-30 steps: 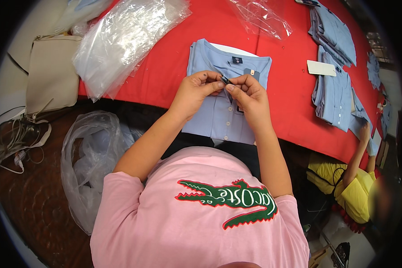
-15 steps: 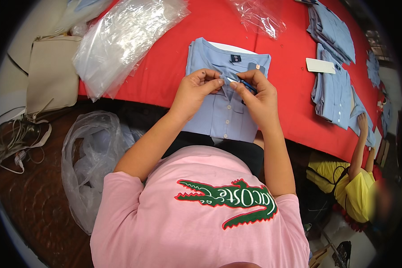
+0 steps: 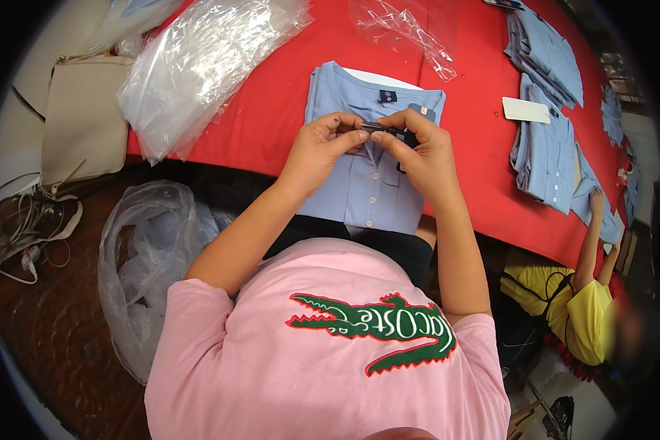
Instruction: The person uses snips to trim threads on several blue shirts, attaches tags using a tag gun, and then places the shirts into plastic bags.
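Note:
A folded light-blue shirt (image 3: 370, 187) lies before me at the edge of the red table, white buttons down its front. A dark label sits inside its neckline and a dark hang tag (image 3: 422, 111) at its upper right. My left hand (image 3: 330, 143) is closed in a pinch on the shirt's front opening; the exact bit of cloth is hidden by the fingers. In my right hand (image 3: 422, 150) is a small dark tool that looks like thread snips (image 3: 400, 133). Its metal tip points left and meets the left fingertips.
Clear plastic bags (image 3: 205, 62) lie at the table's (image 3: 271, 139) left, another (image 3: 411, 33) at the far middle. Folded blue shirts (image 3: 546, 158) with a white card (image 3: 526, 111) are stacked right, beside a yellow-clad person (image 3: 579, 315). A beige bag (image 3: 84, 121) and plastic sack (image 3: 143, 279) are left.
The tool in my right hand has turned, its tip now reaching the left fingertips above the shirt. My left hand keeps its pinch. The far clear bag has shifted slightly left.

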Tool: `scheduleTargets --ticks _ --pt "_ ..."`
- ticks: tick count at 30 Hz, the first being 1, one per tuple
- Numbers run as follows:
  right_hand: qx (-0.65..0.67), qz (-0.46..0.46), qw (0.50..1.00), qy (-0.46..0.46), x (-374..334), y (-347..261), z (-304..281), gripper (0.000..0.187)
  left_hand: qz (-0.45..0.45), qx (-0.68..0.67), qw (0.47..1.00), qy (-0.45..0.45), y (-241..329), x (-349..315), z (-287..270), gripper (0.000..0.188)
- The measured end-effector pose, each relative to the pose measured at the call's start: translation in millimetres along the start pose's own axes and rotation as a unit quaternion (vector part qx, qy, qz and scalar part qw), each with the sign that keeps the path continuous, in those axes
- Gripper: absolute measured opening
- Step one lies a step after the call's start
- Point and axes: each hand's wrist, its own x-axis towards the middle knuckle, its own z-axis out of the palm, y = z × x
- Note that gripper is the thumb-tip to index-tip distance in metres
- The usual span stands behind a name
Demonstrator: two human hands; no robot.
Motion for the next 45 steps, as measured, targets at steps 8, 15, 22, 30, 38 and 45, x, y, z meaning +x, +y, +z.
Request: scheduleTargets --ticks 8,15,22,30,38,45 --pt "-0.002 -0.033 0.999 0.003 3.8 4.8 0.6 0.023 -0.003 0.004 1.0 0.004 -1.0 0.8 0.2 0.017" --pt "0.026 0.005 1.0 -0.007 4.4 6.4 1.8 0.021 0.005 0.006 1.0 0.003 -1.7 0.5 0.1 0.017" --pt "0.082 0.017 0.996 -0.004 4.7 15.3 7.8 0.018 0.0 0.011 1.0 0.008 -3.2 0.3 -1.5 0.016" --pt "0.299 0.01 0.907 0.295 12.0 48.5 -21.6 0.025 0.081 0.018 0.992 0.096 3.1 -4.1 23.4 0.024" --pt "0.255 0.032 0.932 0.254 -27.8 38.4 -34.8 0.04 0.276 0.531 0.801 -0.016 24.6 19.7 38.1 0.032" --pt "0.339 0.113 0.921 0.156 -56.8 25.5 13.7 0.04 0.195 0.59 0.783 -0.03 16.6 32.7 48.9 0.018"
